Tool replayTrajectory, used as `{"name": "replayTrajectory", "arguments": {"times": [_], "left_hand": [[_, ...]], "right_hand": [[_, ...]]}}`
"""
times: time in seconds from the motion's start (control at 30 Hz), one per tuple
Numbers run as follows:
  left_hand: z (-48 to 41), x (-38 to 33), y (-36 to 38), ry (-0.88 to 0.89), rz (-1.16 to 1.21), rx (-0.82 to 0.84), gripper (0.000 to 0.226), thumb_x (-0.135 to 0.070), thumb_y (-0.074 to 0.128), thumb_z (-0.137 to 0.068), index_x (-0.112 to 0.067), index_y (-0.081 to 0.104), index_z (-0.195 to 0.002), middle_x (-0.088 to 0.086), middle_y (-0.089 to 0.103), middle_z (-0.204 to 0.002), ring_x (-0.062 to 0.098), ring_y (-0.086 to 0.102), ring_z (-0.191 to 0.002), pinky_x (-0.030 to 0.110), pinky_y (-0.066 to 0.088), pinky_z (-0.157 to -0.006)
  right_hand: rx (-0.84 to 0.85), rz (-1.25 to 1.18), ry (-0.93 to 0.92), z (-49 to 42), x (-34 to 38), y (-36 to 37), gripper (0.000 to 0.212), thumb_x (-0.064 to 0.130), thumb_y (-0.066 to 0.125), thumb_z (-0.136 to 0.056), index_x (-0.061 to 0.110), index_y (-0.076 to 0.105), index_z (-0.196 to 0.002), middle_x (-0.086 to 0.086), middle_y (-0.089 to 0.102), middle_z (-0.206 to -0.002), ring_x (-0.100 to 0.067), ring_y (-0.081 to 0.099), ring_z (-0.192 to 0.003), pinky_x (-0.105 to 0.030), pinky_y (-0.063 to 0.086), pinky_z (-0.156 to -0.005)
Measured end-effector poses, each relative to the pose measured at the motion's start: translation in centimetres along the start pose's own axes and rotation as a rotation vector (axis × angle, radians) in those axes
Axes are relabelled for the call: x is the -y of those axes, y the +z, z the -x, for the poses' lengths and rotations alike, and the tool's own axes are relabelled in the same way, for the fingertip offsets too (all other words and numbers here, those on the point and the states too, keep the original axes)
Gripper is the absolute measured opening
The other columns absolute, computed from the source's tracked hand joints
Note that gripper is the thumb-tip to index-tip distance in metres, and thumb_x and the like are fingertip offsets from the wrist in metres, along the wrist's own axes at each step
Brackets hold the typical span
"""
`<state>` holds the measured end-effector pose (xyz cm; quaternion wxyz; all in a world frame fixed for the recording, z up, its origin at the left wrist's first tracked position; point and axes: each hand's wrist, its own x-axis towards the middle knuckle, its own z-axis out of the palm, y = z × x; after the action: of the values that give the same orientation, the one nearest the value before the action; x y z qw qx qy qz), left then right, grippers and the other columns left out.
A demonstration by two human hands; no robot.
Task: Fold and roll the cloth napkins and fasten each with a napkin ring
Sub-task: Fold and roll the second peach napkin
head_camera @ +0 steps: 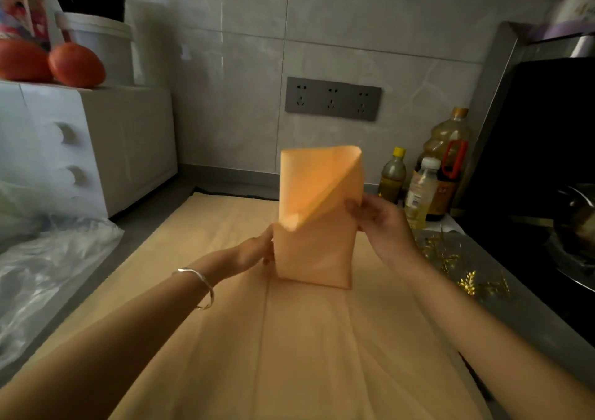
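Nearest the camera: both forearms reach forward over a peach spread cloth [322, 355] that covers the counter and is creased lengthwise. Silver bracelet [201, 287] on the left wrist.

Mid-field: folded napkin [312, 252], same peach colour, held upright. Its lower edge is just above or brushing the cloth; cannot tell which. Left hand [256, 249] pinches the napkin's left edge low down. Right hand [375, 218] pinches the right edge higher up, thumb on the near face. Upper layer is turned down on a diagonal, its corner pointing lower left. Probably lifted by both edges to check that the folds sit square before rolling. The opposite-side grip holds the panel taut and stops the layers slipping.

Right of the cloth, on bare counter: gold leafy pieces [467, 282], likely the napkin rings, lying within reach of the right hand. None on the napkin yet.

Farther: bottles [447, 162] against the wall beside a dark stove area [515, 194]. Plastic bag [54, 258] and white drawer unit [96, 149] to the left. Grey socket strip [333, 98] on the tiled wall.
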<state>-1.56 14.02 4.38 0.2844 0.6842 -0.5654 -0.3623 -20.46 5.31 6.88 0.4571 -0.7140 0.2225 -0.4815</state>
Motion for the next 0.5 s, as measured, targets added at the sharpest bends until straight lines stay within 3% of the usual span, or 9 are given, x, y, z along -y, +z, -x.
{"name": "replayTrajectory", "arguments": {"times": [0.07,0.17,0.33,0.4,0.5], "left_hand": [[-0.8,0.5,-0.4,-0.082,0.012,0.019,0.071,-0.053,-0.004,-0.095,-0.013,0.025,-0.146,0.011,0.043,-0.142,0.023,0.045,-0.125,0.033,0.024,-0.111],[-1.3,1.2,-0.7,-0.153,0.032,0.042,0.083,-0.06,-0.006,-0.091,-0.011,0.038,-0.141,0.005,0.045,-0.142,0.022,0.04,-0.132,0.032,0.017,-0.114],[-2.0,1.4,-0.4,-0.174,-0.1,0.075,0.059,-0.056,0.024,-0.096,-0.014,0.051,-0.129,0.003,0.052,-0.131,0.02,0.047,-0.123,0.035,0.027,-0.109],[-2.3,1.1,-0.1,-0.186,-0.132,0.041,0.045,-0.047,0.036,-0.098,-0.012,0.057,-0.118,0.005,0.057,-0.121,0.018,0.052,-0.111,0.028,0.034,-0.095],[-2.7,0.5,0.5,-0.187,-0.193,-0.034,0.037,-0.031,0.043,-0.099,-0.009,0.055,-0.126,0.005,0.056,-0.127,0.015,0.052,-0.107,0.023,0.034,-0.09]], "right_hand": [[-0.081,0.002,0.074,-3.0,-1.8,0.2,0.017,0.01,0.054,-0.092,0.007,0.064,-0.106,0.009,0.07,-0.083,-0.004,0.065,-0.076,-0.02,0.052,-0.073],[-0.181,0.051,0.214,-6.3,-5.2,0.7,0.021,0.013,0.053,-0.095,0.001,0.061,-0.111,-0.001,0.065,-0.091,-0.015,0.059,-0.085,-0.019,0.046,-0.07],[-0.204,0.265,0.629,-7.5,-9.7,1.3,0.037,0.021,0.046,-0.098,0.01,0.049,-0.133,-0.009,0.058,-0.121,-0.025,0.054,-0.107,-0.033,0.042,-0.085],[-0.188,0.306,0.773,-7.4,-10.7,1.1,0.035,0.019,0.047,-0.097,0.009,0.051,-0.13,-0.014,0.059,-0.119,-0.028,0.056,-0.104,-0.035,0.045,-0.083],[-0.17,0.344,0.81,-7.4,-11.1,0.8,0.032,0.014,0.046,-0.096,0.007,0.054,-0.126,-0.016,0.061,-0.113,-0.029,0.058,-0.096,-0.034,0.046,-0.076]]}}
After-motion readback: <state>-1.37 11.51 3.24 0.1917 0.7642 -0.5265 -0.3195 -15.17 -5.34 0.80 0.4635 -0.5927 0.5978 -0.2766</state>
